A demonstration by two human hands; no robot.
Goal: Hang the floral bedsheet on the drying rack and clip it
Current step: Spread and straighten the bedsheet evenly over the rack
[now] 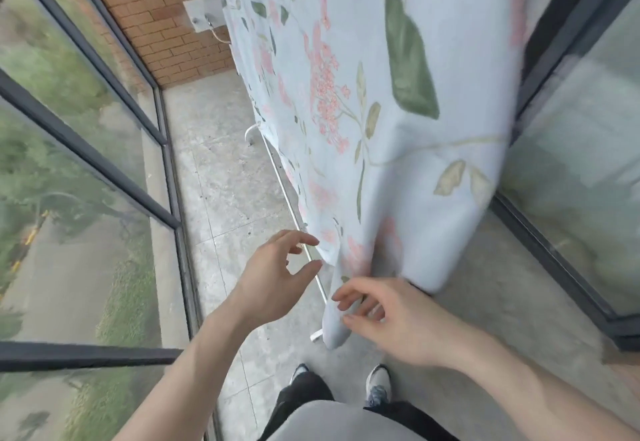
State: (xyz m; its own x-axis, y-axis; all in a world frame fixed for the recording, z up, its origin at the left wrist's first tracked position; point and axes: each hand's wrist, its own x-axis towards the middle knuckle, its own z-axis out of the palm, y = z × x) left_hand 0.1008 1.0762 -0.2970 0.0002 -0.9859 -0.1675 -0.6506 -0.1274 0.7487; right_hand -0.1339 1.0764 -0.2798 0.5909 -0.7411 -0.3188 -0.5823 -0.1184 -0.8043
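Observation:
The floral bedsheet (398, 121), pale blue with pink flowers and green leaves, hangs draped over the drying rack and reaches almost to the floor. Only the rack's white lower rail (284, 187) and a foot show; its top is hidden under the cloth. My left hand (277, 277) hovers just left of the sheet's lower edge, fingers spread and loosely bent, holding nothing. My right hand (384, 319) is at the sheet's bottom corner, fingers loosely curled beside the fabric, fingertips touching or nearly touching it. No clip is in view.
I stand on a narrow concrete balcony floor (225, 170). A glass railing with dark metal frames (166, 163) runs along the left, a glass door frame (554, 250) along the right, a brick wall (149, 17) at the far end. My shoes (377, 381) are below.

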